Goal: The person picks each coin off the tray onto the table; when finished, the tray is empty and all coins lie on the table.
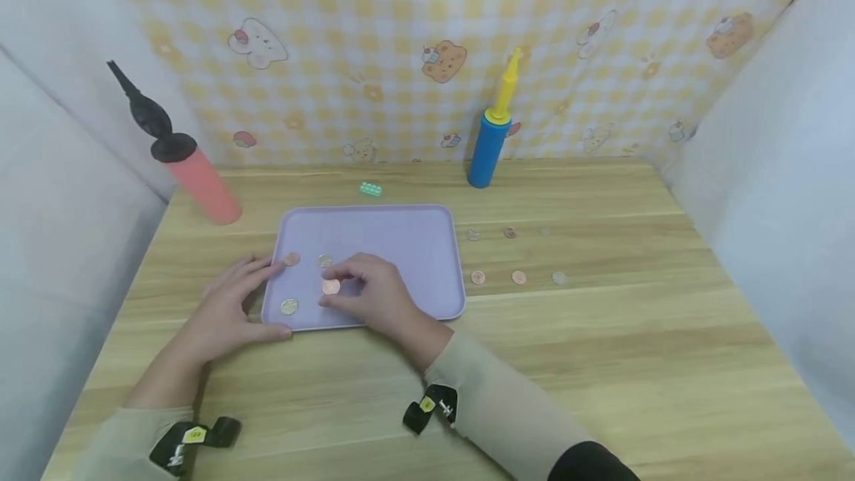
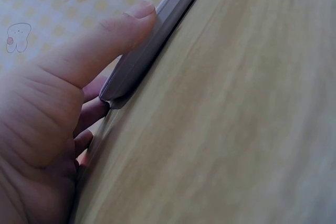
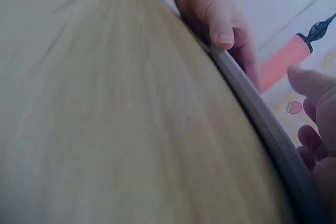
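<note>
A lilac tray (image 1: 414, 243) lies on the table with several coins on it. My left hand (image 1: 230, 310) holds the tray's near left corner, thumb along the front edge and fingers at the left side; the left wrist view shows the thumb (image 2: 126, 27) against its rim. Over the tray, my right hand (image 1: 377, 295) pinches a copper coin (image 1: 330, 286) between thumb and forefinger. Nearby on the tray are another copper coin (image 1: 292, 258), a silvery coin (image 1: 324, 260) and a pale gold coin (image 1: 289, 306). The right wrist view does not show the pinched coin.
Right of the tray, several coins lie in two rows, among them a copper coin (image 1: 519, 277) and a silvery coin (image 1: 559, 278). Behind the tray is a mint toy brick (image 1: 370, 189). A pink hand pump (image 1: 203, 184) and a blue-and-yellow hand pump (image 1: 489, 151) stand farther back.
</note>
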### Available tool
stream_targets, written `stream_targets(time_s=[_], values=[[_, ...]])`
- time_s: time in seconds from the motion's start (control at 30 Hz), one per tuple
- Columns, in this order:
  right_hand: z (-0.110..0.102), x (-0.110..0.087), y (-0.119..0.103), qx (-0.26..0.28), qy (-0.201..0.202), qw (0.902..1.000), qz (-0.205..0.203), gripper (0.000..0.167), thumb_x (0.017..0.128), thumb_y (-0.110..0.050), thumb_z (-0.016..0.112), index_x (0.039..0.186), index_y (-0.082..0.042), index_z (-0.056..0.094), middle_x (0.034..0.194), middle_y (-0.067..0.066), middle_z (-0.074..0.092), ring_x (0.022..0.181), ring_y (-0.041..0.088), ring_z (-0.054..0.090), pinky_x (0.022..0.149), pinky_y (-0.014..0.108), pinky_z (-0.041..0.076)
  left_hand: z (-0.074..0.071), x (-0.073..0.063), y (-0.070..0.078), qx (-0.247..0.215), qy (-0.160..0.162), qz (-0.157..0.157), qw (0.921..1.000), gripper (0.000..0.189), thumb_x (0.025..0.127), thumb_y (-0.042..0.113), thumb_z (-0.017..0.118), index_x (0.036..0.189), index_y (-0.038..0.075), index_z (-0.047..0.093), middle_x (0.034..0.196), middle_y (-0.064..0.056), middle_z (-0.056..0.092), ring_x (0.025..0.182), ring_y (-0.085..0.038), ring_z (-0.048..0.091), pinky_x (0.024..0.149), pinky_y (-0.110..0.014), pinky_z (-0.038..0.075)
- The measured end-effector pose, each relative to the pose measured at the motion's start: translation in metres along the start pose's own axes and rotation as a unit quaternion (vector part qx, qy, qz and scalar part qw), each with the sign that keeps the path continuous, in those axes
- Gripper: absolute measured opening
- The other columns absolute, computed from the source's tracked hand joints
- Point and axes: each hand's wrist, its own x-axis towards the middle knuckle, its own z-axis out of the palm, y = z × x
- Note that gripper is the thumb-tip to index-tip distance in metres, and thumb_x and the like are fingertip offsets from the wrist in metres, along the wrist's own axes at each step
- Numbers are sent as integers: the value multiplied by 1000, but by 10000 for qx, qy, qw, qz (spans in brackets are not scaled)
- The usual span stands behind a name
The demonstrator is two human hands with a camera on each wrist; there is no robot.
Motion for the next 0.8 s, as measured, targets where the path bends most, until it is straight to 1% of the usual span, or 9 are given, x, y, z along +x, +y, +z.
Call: stream_targets(time_s=[0.03,0.1,0.17,0.23,0.3,0.37,0.63,0.73,0.8], values=[[-2,-2,1,-364,-24,9989,-282,29,85,-22,94,111,-15,82,105,-7,77,100,9,66,93,19,51,0,0,0,-12,8,-4,10000,106,66,39,103,156,9,55,160,-26,47,151,-59,25,112,-85,10],[-8,-6,4,-1024,-17,9915,-801,27,87,-24,92,110,-16,82,105,-6,76,102,9,65,96,18,49,0,-1,0,-43,22,-18,10000,106,66,39,103,156,9,55,159,-27,47,151,-60,25,112,-85,10],[-14,-10,6,-1371,63,9840,-1135,24,88,-23,91,110,-15,82,104,-5,76,103,12,65,97,18,49,0,-1,0,-87,32,-25,10000,106,65,38,103,155,8,55,159,-27,47,151,-60,25,112,-85,9],[-20,-14,10,-1516,214,9799,-1276,24,88,-21,91,109,-14,82,103,-5,76,102,13,66,98,19,49,0,-1,0,-100,42,-22,9999,106,65,38,103,155,8,56,159,-27,47,151,-60,25,113,-85,9],[-28,-17,15,-1558,403,9781,-1319,25,87,-20,92,108,-13,82,103,-3,76,102,15,67,99,20,50,0,0,0,-117,38,-25,9999,106,65,38,103,155,8,55,160,-27,47,151,-60,25,114,-84,8],[-35,-19,20,-1616,586,9770,-1259,26,85,-20,93,108,-13,82,103,-3,76,103,16,66,99,22,50,0,0,0,-125,36,-23,9999,106,65,38,103,155,8,55,160,-26,46,151,-60,24,114,-84,7],[-61,-28,39,-1821,1128,9746,-657,29,82,-21,95,107,-13,83,105,-2,77,108,20,62,99,33,51,-1,-1,1,-96,27,-22,9999,105,65,38,103,155,9,56,160,-26,46,151,-60,25,113,-84,9],[-70,-32,45,-1835,1328,9718,-657,29,81,-19,96,105,-11,82,102,-1,77,107,22,62,97,37,51,0,-1,2,-92,23,-30,10000,105,65,38,103,155,10,56,160,-27,47,150,-61,25,113,-85,9],[-77,-35,50,-1850,1474,9686,-771,27,81,-18,96,103,-10,83,102,0,76,106,24,63,98,41,49,0,0,2,-80,17,-37,10000,106,65,39,103,156,11,56,160,-26,46,150,-61,25,113,-85,9]])
